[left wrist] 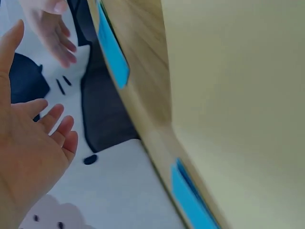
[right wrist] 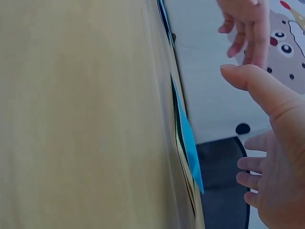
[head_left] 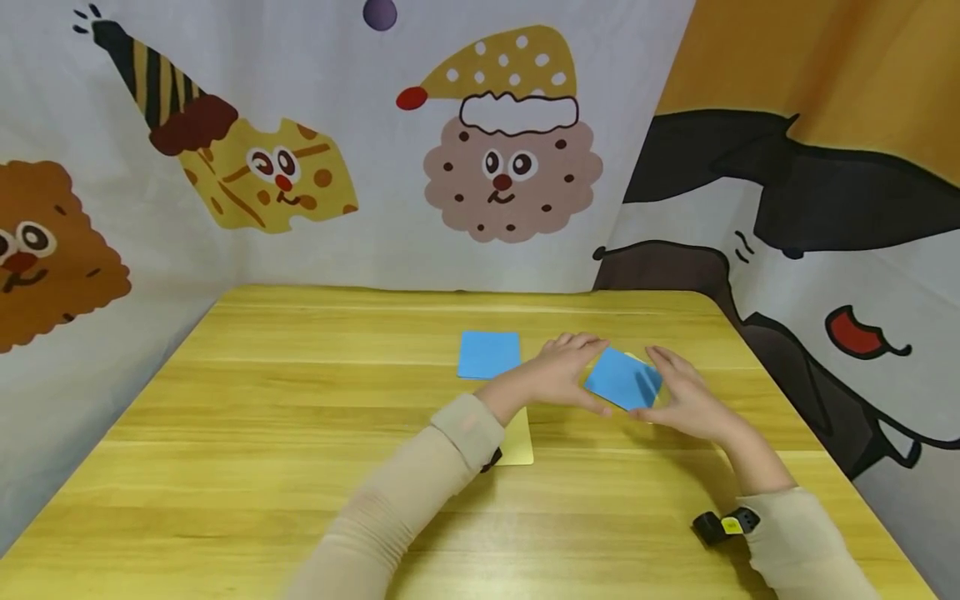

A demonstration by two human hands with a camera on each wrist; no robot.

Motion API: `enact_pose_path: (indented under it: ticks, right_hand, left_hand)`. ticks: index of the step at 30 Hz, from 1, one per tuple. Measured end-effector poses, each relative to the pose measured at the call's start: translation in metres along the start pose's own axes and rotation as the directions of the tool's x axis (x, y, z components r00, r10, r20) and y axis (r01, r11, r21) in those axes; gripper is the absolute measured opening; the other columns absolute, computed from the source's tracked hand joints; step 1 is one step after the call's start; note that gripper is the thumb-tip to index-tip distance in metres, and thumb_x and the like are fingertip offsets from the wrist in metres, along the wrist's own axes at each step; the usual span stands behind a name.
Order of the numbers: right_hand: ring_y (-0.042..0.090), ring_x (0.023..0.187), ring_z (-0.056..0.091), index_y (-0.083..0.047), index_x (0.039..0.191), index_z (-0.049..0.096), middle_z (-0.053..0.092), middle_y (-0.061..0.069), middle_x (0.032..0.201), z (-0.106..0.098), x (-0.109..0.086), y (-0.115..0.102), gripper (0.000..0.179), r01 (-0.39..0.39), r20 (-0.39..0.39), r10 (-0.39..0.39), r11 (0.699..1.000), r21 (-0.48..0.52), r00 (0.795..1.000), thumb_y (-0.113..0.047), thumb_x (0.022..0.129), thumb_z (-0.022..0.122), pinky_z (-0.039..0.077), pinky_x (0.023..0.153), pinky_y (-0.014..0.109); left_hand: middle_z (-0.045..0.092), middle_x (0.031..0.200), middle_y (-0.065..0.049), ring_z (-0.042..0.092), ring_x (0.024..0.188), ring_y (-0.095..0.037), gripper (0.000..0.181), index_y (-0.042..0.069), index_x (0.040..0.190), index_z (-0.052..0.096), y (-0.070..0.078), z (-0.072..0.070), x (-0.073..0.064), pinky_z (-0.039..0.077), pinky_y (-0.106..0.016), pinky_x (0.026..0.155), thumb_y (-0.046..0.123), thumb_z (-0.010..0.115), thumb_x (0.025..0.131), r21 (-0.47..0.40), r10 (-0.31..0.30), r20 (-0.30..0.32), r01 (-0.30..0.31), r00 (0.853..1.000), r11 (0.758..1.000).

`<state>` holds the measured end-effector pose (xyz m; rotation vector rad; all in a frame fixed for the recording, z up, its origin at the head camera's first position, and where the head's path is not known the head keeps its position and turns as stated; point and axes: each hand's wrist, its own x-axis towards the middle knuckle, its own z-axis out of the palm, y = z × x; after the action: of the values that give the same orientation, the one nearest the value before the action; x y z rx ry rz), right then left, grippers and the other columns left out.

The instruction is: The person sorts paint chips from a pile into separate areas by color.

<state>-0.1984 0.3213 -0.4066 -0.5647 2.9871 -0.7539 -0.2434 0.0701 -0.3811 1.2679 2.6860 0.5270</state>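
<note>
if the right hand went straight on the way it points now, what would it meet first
Probably the nearer blue square; depth is unclear, so the right hand might pass above it.

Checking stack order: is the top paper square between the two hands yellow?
No, a blue paper square lies uppermost between the left hand and the right hand.

From far off, I count one yellow wooden table [head_left: 225, 467]. On it are two flat blue paper squares [head_left: 487, 354] [head_left: 618, 377] and at least one pale yellow paper sheet [head_left: 519, 442]. Over it I see two bare hands [head_left: 558, 373] [head_left: 690, 402] and two beige sleeves [head_left: 412, 483] [head_left: 802, 542]. Around it are three red-nosed printed snack faces [head_left: 60, 250] [head_left: 262, 192] [head_left: 513, 196] and two pointy printed hats [head_left: 157, 79] [head_left: 510, 67].
</note>
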Motion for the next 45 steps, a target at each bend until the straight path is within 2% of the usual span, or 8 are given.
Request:
enact_pose_path:
  ticks: [4, 12, 16, 20, 29, 33, 39, 45]
  right_hand:
    - [0.057, 0.131, 0.015, 0.008, 0.149, 0.015, 0.015, 0.035, 0.148, -0.002, -0.001, 0.009, 0.11, -0.021, 0.005, 0.021, 1.0, -0.003, 1.0, -0.039, 0.075, 0.081, 0.021, 0.095, 0.072]
    - [0.057, 0.132, 0.012, 0.005, 0.151, 0.012, 0.013, 0.036, 0.148, -0.006, 0.004, 0.024, 0.107, -0.063, 0.027, 0.062, 0.997, 0.037, 0.998, -0.04, 0.079, 0.077, 0.021, 0.094, 0.073]
    - [0.056, 0.132, 0.014, 0.005, 0.151, 0.013, 0.013, 0.035, 0.149, -0.005, 0.006, 0.031, 0.108, -0.081, 0.032, 0.08, 0.996, 0.045, 0.996, -0.042, 0.079, 0.077, 0.02, 0.096, 0.071]
    - [0.055, 0.131, 0.018, 0.008, 0.149, 0.016, 0.014, 0.035, 0.148, -0.001, 0.008, 0.034, 0.106, -0.066, 0.032, 0.064, 0.995, 0.07, 0.997, -0.041, 0.078, 0.078, 0.023, 0.097, 0.07]
    - [0.055, 0.132, 0.015, 0.01, 0.148, 0.016, 0.016, 0.035, 0.148, 0.011, 0.011, 0.036, 0.112, -0.088, 0.056, 0.084, 0.994, 0.062, 0.995, -0.043, 0.074, 0.081, 0.02, 0.097, 0.071]
    - [0.054, 0.131, 0.019, 0.009, 0.148, 0.017, 0.018, 0.034, 0.148, 0.014, 0.011, 0.037, 0.115, -0.094, 0.066, 0.091, 0.994, 0.055, 0.994, -0.047, 0.071, 0.082, 0.023, 0.097, 0.07]
    - [0.053, 0.129, 0.024, 0.01, 0.147, 0.019, 0.021, 0.034, 0.146, 0.019, 0.012, 0.04, 0.112, -0.076, 0.071, 0.072, 0.996, 0.05, 0.995, -0.046, 0.072, 0.082, 0.026, 0.096, 0.068]
    - [0.052, 0.127, 0.026, 0.008, 0.148, 0.022, 0.023, 0.034, 0.145, 0.021, 0.011, 0.042, 0.107, -0.075, 0.06, 0.072, 0.996, 0.055, 0.996, -0.041, 0.074, 0.081, 0.029, 0.094, 0.069]
  left_hand:
    - [0.025, 0.153, -0.001, 0.025, 0.135, -0.021, 0.103, 0.016, 0.154, 0.02, -0.002, 0.006, 0.012, 0.025, -0.044, 0.107, 0.06, 0.071, 0.076, -0.021, -0.044, 0.011, 0.044, 0.999, 0.999]
    - [0.025, 0.153, -0.002, 0.025, 0.136, -0.022, 0.1, 0.017, 0.153, 0.024, -0.007, 0.023, 0.037, 0.025, -0.042, 0.106, 0.057, 0.074, 0.076, -0.072, -0.117, -0.014, 0.116, 0.993, 0.991]
    - [0.026, 0.153, 0.0, 0.027, 0.134, -0.021, 0.102, 0.017, 0.153, 0.025, -0.007, 0.031, 0.051, 0.027, -0.04, 0.105, 0.058, 0.075, 0.074, -0.083, -0.142, 0.0, 0.142, 0.99, 0.986]
    - [0.027, 0.152, 0.002, 0.028, 0.133, -0.02, 0.102, 0.018, 0.153, 0.027, -0.007, 0.037, 0.059, 0.028, -0.038, 0.104, 0.058, 0.076, 0.073, -0.094, -0.184, 0.022, 0.185, 0.983, 0.978]
    - [0.022, 0.155, 0.006, 0.028, 0.133, -0.019, 0.104, 0.022, 0.153, 0.026, -0.007, 0.048, 0.068, 0.029, -0.036, 0.102, 0.057, 0.079, 0.07, -0.1, -0.222, 0.049, 0.226, 0.974, 0.969]
    - [0.02, 0.156, 0.008, 0.028, 0.132, -0.018, 0.105, 0.023, 0.153, 0.026, -0.006, 0.048, 0.068, 0.028, -0.036, 0.102, 0.056, 0.079, 0.069, -0.082, -0.221, 0.065, 0.226, 0.973, 0.971]
    - [0.022, 0.155, 0.01, 0.027, 0.133, -0.016, 0.106, 0.023, 0.153, 0.026, -0.006, 0.045, 0.068, 0.026, -0.038, 0.105, 0.058, 0.079, 0.068, -0.021, -0.23, 0.079, 0.233, 0.97, 0.972]
    - [0.025, 0.154, 0.013, 0.029, 0.13, -0.014, 0.105, 0.025, 0.153, 0.027, -0.006, 0.046, 0.068, 0.026, -0.035, 0.104, 0.057, 0.08, 0.068, -0.034, -0.227, 0.09, 0.231, 0.97, 0.972]
